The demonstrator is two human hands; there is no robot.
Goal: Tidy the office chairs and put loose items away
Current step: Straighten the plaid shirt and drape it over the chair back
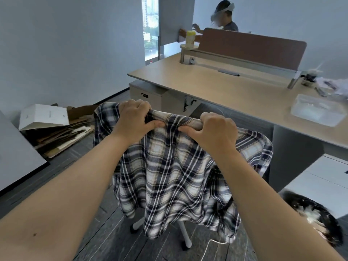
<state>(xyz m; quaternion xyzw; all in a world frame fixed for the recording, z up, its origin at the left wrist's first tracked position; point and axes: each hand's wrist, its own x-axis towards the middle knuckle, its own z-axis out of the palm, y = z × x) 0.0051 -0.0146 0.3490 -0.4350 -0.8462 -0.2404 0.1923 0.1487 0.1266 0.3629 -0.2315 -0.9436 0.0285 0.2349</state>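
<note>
Plaid shirt (169,166) draped over back of office chair (183,234), hanging down and covering it; only white base legs show below the hem. Both hands at the shirt's top edge, side by side. Left hand (134,119) grips bunched collar fabric, fingers curled over the top, thumb pressing in front. Right hand (212,129) clenches the same fold just beside it. Desk (216,87) beyond the chair; clear plastic container (316,110) on it at right. Flattened cardboard (62,132) on floor at left.
</note>
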